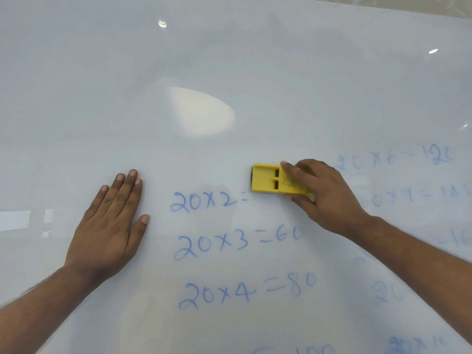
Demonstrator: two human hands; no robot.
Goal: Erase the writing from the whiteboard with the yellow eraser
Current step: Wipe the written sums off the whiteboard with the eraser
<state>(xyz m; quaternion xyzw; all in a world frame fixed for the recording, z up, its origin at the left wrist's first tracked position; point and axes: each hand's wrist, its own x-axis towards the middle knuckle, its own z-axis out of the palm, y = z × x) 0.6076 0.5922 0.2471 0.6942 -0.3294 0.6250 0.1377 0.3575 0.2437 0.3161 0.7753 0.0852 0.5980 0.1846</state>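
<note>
Head view: I see my right hand gripping the yellow eraser on the whiteboard, just right of blue "20x2=". Left hand lies flat, fingers straight, left of the writing. Board's top edge at upper right; wide bare board above.

The right hand is gripping the yellow eraser flat against the whiteboard, just right of the blue "20x2=" line, where the answer is wiped away. Below the eraser, "20x3=60" and "20x4=80" are showing clearly. Right of the eraser, fainter sums are showing. Well left of the eraser, the left hand is pressing flat, fingers straight.
</note>
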